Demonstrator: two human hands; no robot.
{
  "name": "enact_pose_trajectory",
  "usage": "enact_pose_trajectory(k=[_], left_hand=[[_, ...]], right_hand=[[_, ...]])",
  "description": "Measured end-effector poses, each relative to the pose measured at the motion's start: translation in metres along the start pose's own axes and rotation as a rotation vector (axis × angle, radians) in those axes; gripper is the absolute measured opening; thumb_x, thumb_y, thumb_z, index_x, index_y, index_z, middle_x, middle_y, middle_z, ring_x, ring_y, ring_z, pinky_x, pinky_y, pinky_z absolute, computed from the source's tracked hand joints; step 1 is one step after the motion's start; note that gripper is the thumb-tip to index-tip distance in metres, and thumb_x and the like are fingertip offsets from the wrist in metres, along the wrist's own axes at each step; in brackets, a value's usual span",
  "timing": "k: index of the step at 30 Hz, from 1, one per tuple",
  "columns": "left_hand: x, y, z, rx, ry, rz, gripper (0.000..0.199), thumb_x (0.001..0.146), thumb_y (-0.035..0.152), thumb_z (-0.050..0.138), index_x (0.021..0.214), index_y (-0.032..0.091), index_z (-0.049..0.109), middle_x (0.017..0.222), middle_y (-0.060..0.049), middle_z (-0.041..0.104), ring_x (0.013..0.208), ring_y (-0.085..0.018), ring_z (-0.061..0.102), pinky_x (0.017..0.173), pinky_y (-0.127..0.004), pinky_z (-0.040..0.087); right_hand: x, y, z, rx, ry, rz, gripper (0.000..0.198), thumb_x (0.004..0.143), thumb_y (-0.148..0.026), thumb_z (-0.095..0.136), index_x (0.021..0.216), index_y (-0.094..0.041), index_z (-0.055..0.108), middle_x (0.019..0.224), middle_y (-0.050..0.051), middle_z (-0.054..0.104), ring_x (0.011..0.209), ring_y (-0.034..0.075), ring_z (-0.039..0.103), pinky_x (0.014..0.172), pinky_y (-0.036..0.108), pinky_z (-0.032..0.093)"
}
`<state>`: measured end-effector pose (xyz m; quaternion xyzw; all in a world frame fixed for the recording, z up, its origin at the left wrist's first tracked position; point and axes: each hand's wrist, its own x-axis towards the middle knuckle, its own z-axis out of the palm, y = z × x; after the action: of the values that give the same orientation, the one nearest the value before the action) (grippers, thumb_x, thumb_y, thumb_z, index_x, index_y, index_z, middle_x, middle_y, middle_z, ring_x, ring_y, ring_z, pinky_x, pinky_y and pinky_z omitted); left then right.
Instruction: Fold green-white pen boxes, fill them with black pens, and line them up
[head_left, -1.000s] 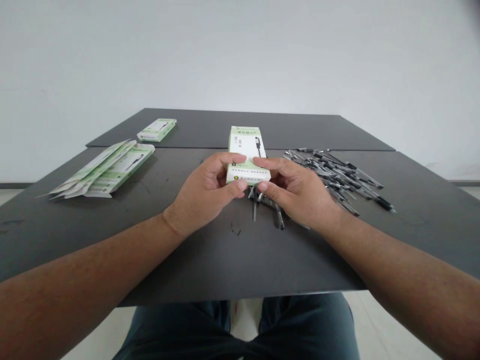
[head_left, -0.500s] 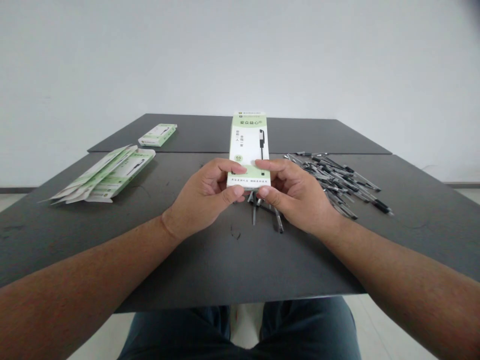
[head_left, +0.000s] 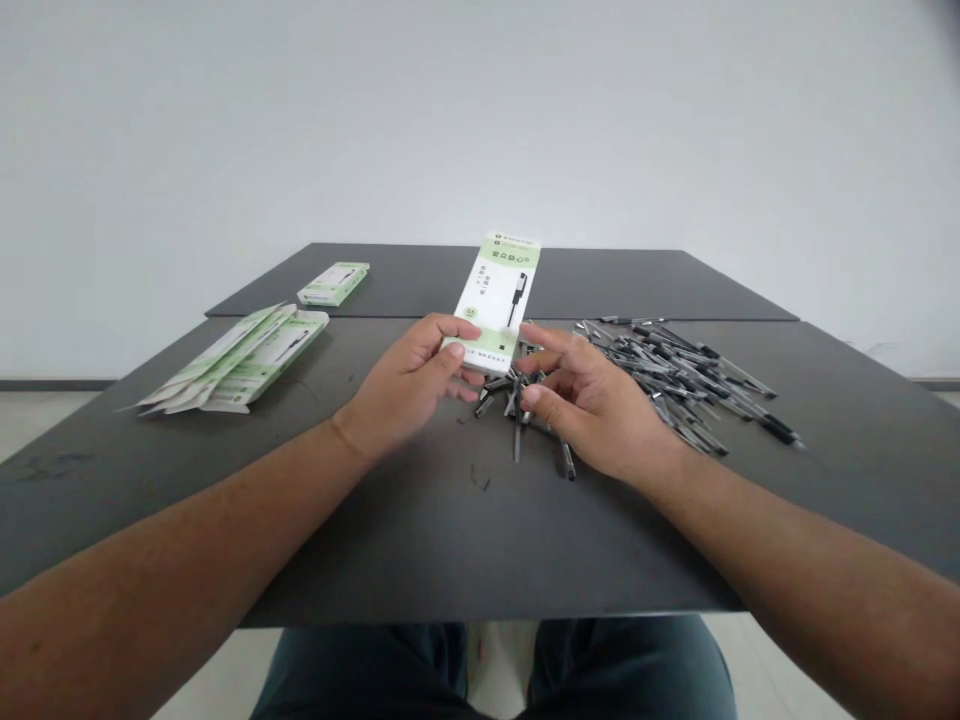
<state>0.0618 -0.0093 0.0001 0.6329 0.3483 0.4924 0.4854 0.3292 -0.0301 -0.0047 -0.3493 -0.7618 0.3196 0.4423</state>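
Note:
A white and green pen box with a black pen printed on its front is held up at the middle of the table. My left hand grips its near left corner, thumb and fingers pinching the edge. The box leans a little to the right at its far end. Just right of the box is my right hand, fingers apart and holding nothing; whether a fingertip still touches the box edge I cannot tell. Loose black and clear pens lie heaped below and to the right, partly hidden by my right hand.
At the left lies a stack of flattened pen boxes. Behind it another pen box rests on the far part of the dark table. A seam runs across the table, and a pale wall stands behind.
My right hand has let go of the box's near end and its fingers have spread. The box, in my left hand, has tilted to the right. The view has shifted slightly.

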Motion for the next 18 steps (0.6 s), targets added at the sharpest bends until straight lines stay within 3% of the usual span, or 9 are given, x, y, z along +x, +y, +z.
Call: enact_pose_trajectory(k=[3, 6, 9, 11, 15, 18], left_hand=[[0.026, 0.000, -0.025, 0.209, 0.200, -0.161, 0.021, 0.115, 0.030, 0.061, 0.134, 0.024, 0.067, 0.132, -0.010, 0.077, 0.091, -0.017, 0.079, 0.074, -0.031, 0.073], [0.061, -0.004, -0.063, 0.438, 0.353, -0.289, 0.032, 0.115, 0.019, 0.051, 0.144, 0.026, 0.064, 0.139, -0.013, 0.076, 0.084, -0.015, 0.076, 0.065, -0.027, 0.067], [0.095, -0.011, -0.104, 0.586, 0.475, -0.373, 0.044, 0.114, 0.015, 0.056, 0.157, 0.026, 0.060, 0.142, -0.016, 0.075, 0.076, -0.013, 0.071, 0.063, -0.027, 0.064], [0.113, -0.016, -0.126, 0.656, 0.500, -0.453, 0.051, 0.115, 0.017, 0.061, 0.165, 0.027, 0.056, 0.140, -0.016, 0.076, 0.080, -0.015, 0.074, 0.071, -0.033, 0.068], [0.133, -0.026, -0.154, 0.789, 0.468, -0.572, 0.046, 0.114, 0.044, 0.078, 0.152, 0.019, 0.070, 0.145, -0.014, 0.075, 0.119, -0.028, 0.079, 0.100, -0.049, 0.072], [0.138, -0.027, -0.167, 0.936, 0.420, -0.559, 0.051, 0.111, 0.044, 0.081, 0.153, 0.018, 0.070, 0.140, -0.015, 0.076, 0.119, -0.032, 0.079, 0.102, -0.054, 0.069]], right_hand=[[0.000, -0.003, -0.002, -0.030, 0.063, 0.011, 0.071, 0.107, -0.033, 0.079, 0.174, -0.031, 0.056, 0.133, 0.009, 0.080, 0.078, 0.015, 0.076, 0.072, 0.036, 0.068], [0.000, -0.006, -0.001, -0.051, 0.070, 0.000, 0.072, 0.107, -0.032, 0.077, 0.176, -0.030, 0.055, 0.133, 0.010, 0.080, 0.078, 0.016, 0.076, 0.071, 0.036, 0.068], [0.001, -0.009, 0.000, -0.093, 0.038, 0.000, 0.069, 0.106, -0.029, 0.074, 0.174, -0.029, 0.057, 0.134, 0.011, 0.081, 0.076, 0.015, 0.077, 0.071, 0.037, 0.068], [0.001, -0.010, 0.000, -0.109, 0.023, -0.004, 0.068, 0.106, -0.028, 0.073, 0.172, -0.028, 0.057, 0.135, 0.012, 0.081, 0.077, 0.015, 0.078, 0.073, 0.037, 0.069], [0.000, -0.011, -0.001, -0.127, 0.019, -0.043, 0.069, 0.105, -0.024, 0.072, 0.173, -0.029, 0.057, 0.137, 0.012, 0.082, 0.078, 0.016, 0.080, 0.074, 0.038, 0.070], [0.000, -0.012, -0.001, -0.140, 0.022, -0.057, 0.070, 0.105, -0.022, 0.073, 0.172, -0.031, 0.058, 0.137, 0.012, 0.082, 0.078, 0.017, 0.081, 0.074, 0.039, 0.071]])
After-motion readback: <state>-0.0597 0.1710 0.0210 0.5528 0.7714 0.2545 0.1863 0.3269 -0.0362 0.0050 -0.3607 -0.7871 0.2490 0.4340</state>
